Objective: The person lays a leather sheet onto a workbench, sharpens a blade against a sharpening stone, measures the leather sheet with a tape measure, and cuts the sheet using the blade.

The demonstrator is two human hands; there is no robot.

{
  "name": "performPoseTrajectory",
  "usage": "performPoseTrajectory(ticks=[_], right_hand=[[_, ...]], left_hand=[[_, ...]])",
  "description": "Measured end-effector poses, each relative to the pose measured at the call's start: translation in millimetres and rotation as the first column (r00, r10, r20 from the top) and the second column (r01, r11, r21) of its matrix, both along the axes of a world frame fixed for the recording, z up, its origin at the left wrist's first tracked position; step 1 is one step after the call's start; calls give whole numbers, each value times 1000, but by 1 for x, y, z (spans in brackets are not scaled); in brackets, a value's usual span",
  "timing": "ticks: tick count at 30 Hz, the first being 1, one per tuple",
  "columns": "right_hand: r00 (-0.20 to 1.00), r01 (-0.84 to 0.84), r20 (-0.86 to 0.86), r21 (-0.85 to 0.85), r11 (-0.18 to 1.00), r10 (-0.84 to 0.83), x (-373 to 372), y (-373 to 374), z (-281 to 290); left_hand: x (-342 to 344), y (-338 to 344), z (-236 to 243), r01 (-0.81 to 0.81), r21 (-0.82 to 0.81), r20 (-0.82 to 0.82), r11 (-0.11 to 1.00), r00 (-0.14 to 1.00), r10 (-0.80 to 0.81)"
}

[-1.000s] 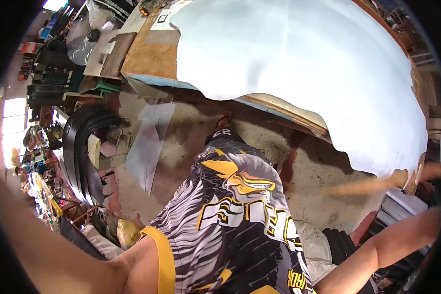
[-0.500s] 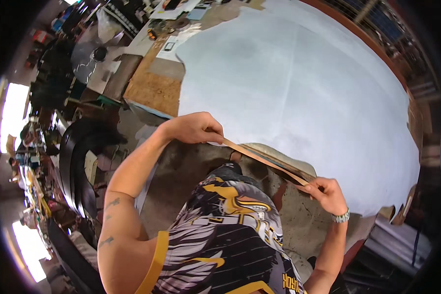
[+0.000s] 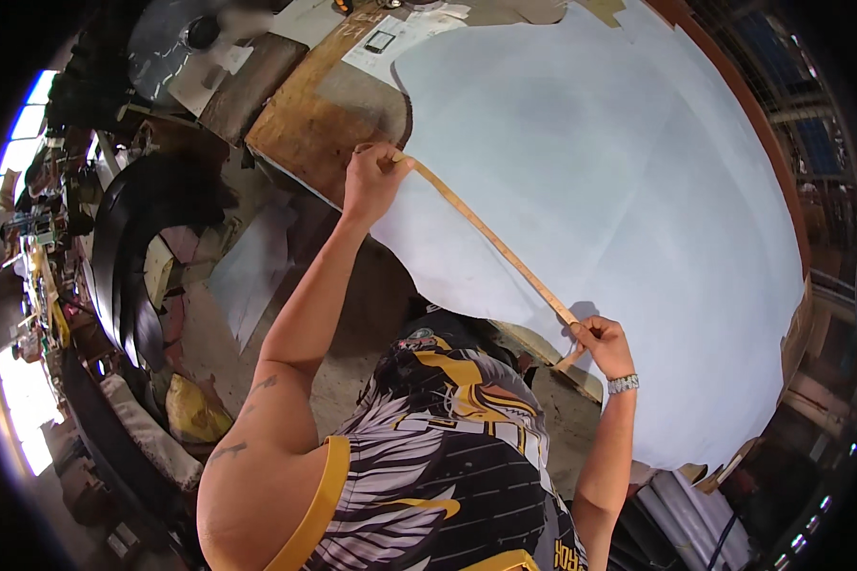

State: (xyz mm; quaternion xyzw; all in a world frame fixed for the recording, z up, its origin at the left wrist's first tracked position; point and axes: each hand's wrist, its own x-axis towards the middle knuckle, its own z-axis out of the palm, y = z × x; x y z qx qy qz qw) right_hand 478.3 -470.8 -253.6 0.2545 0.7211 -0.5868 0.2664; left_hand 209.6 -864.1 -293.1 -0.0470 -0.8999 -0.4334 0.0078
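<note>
A yellow-tan measuring tape [image 3: 500,246] is stretched slantwise over a large pale blue-grey hide [image 3: 628,162] with a wavy edge. My left hand [image 3: 369,183] pinches the tape's far end near the hide's left edge. Nearer to me, my right hand [image 3: 607,344], with a watch on its wrist, grips the tape between thumb and fingers. A short tail of tape shows beyond the right fingers, close to the hide's front edge. Whether the tape touches the hide along its length I cannot tell.
A worn brown board [image 3: 305,124] lies left of the hide on the table, with a white paper [image 3: 395,43] beyond it. Black curved material [image 3: 129,238] hangs at the left. Grey rolls [image 3: 686,519] stand at the lower right, and a yellow bag [image 3: 195,409] sits lower left.
Both hands have moved up and over the hide, the left one farther away and leftward. The tape between them is now longer and lies over the hide rather than along its front edge.
</note>
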Motion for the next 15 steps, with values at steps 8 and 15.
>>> performPoseTrajectory(ticks=[8, 15], right_hand=[[999, -43, 6, 34, 998, 43, -19, 2, -17], [1000, 10, 5, 37, 999, -10, -16, 6, -20]], left_hand=[[-8, 1, -1, -225, 397, 191, 890, 968, 160], [-20, 1, 17, -111, 194, 382, 975, 924, 29]])
